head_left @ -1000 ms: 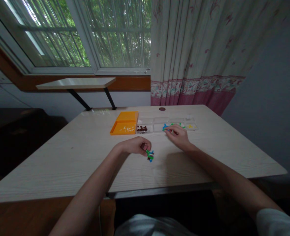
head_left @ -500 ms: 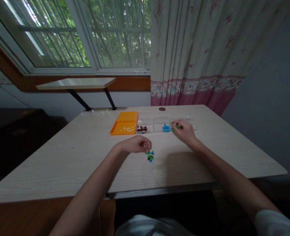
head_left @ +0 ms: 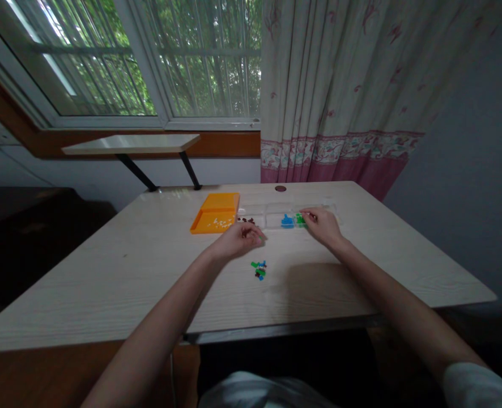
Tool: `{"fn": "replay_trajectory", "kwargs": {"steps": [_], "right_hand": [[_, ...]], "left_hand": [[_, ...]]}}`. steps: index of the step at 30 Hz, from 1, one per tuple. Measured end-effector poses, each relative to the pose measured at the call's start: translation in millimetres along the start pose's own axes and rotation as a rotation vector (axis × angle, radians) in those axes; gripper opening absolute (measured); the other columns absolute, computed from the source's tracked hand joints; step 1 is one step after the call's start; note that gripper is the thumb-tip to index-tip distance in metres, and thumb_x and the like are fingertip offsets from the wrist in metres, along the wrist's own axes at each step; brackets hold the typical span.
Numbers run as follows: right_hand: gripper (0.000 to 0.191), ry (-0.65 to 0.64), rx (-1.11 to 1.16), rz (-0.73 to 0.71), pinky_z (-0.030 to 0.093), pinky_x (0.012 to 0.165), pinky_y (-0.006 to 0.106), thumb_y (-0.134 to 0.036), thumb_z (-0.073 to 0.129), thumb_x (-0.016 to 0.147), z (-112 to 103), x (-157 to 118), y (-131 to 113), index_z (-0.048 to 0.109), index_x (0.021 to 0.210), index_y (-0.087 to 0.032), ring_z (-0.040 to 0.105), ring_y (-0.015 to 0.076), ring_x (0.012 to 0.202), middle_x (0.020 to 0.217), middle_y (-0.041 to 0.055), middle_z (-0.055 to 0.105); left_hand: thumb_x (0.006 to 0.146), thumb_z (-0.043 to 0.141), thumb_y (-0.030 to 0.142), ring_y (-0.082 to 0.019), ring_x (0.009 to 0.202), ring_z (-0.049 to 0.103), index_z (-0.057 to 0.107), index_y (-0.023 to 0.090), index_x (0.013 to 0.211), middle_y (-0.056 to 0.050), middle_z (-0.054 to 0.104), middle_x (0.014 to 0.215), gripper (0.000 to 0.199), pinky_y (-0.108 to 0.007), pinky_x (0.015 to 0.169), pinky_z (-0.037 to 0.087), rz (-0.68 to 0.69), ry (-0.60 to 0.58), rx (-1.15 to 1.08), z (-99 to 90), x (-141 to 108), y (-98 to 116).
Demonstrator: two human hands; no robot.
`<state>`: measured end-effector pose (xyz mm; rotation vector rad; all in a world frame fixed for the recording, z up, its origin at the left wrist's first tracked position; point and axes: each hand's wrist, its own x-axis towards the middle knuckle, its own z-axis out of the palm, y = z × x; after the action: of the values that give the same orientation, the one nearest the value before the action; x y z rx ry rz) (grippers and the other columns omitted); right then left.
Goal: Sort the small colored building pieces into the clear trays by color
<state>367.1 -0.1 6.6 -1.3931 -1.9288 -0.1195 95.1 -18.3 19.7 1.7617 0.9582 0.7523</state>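
My left hand [head_left: 243,237] hovers over the table just in front of the brown pieces [head_left: 246,220], fingers curled together. A faint hint of green shows at its fingertips, too small to name. My right hand [head_left: 322,224] is at the clear box of small green pieces [head_left: 301,219], with thumb and forefinger pinched at its edge; whatever they hold is hidden. Left of that box are blue pieces [head_left: 287,221] in another clear compartment. A small mixed pile of green, blue and brown pieces [head_left: 260,271] lies on the table nearer to me.
An open orange case [head_left: 215,202] with scattered white pieces [head_left: 221,223] sits left of the clear boxes. The pale wooden table [head_left: 119,277] reaches to a raised shelf [head_left: 136,144] at the back left. Behind hangs a curtain [head_left: 331,102] beside the window.
My left hand has lifted away from the mixed pile and moved toward the brown pieces. My right hand has shifted slightly right, uncovering more green pieces.
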Motion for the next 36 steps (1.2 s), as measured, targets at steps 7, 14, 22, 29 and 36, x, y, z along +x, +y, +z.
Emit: {"fn": "replay_trajectory", "kwargs": {"steps": [7, 14, 22, 29, 36], "right_hand": [[0.02, -0.08, 0.19, -0.374, 0.039, 0.058, 0.02, -0.03, 0.052, 0.081, 14.7, -20.7, -58.5, 0.066, 0.093, -0.02, 0.053, 0.0096, 0.057, 0.063, -0.0004, 0.061], [0.018, -0.068, 0.199, -0.485, 0.036, 0.055, 0.02, -0.032, 0.054, 0.08, 15.3, -24.8, -66.2, 0.066, 0.082, -0.019, 0.053, 0.0089, 0.053, 0.058, -0.0007, 0.061], [0.017, -0.052, 0.212, -0.514, 0.037, 0.055, 0.02, -0.029, 0.053, 0.081, 16.1, -25.1, -67.4, 0.066, 0.084, -0.019, 0.053, 0.0089, 0.053, 0.059, -0.0009, 0.061], [0.019, 0.076, 0.261, -0.344, 0.042, 0.057, 0.021, -0.031, 0.053, 0.081, 1.7, -18.7, -55.0, 0.067, 0.086, -0.02, 0.054, 0.0094, 0.054, 0.061, 0.0, 0.061], [0.018, 0.192, 0.263, -0.231, 0.044, 0.056, 0.022, -0.03, 0.054, 0.079, -4.2, -13.0, -42.8, 0.067, 0.085, -0.019, 0.053, 0.0097, 0.055, 0.065, 0.0005, 0.063]], "left_hand": [[0.056, 0.074, 0.03, -0.005, 0.046, 0.046, 0.059, 0.009, 0.07, 0.001, 0.055, 0.055, 0.029, -0.016, 0.045, 0.034, -0.046, 0.042, -0.177, 12.5, 4.1, 6.5], [0.054, 0.075, 0.03, -0.005, 0.044, 0.048, 0.055, 0.009, 0.066, 0.002, 0.056, 0.05, 0.031, -0.015, 0.043, 0.033, -0.059, -0.038, -0.24, 18.8, 4.1, 4.5], [0.057, 0.074, 0.032, -0.007, 0.048, 0.051, 0.055, 0.009, 0.069, -0.001, 0.058, 0.054, 0.032, -0.018, 0.047, 0.038, -0.033, -0.07, -0.247, 17.8, 5.9, -0.1], [0.06, 0.072, 0.033, -0.005, 0.05, 0.044, 0.06, 0.009, 0.077, 0.003, 0.051, 0.055, 0.032, -0.016, 0.047, 0.033, -0.069, -0.278, -0.016, -8.5, -5.4, 9.0], [0.063, 0.069, 0.033, -0.007, 0.055, 0.046, 0.064, 0.01, 0.081, 0.002, 0.054, 0.06, 0.029, -0.016, 0.05, 0.034, -0.069, -0.515, 0.251, -18.4, -11.6, 9.7]]}}
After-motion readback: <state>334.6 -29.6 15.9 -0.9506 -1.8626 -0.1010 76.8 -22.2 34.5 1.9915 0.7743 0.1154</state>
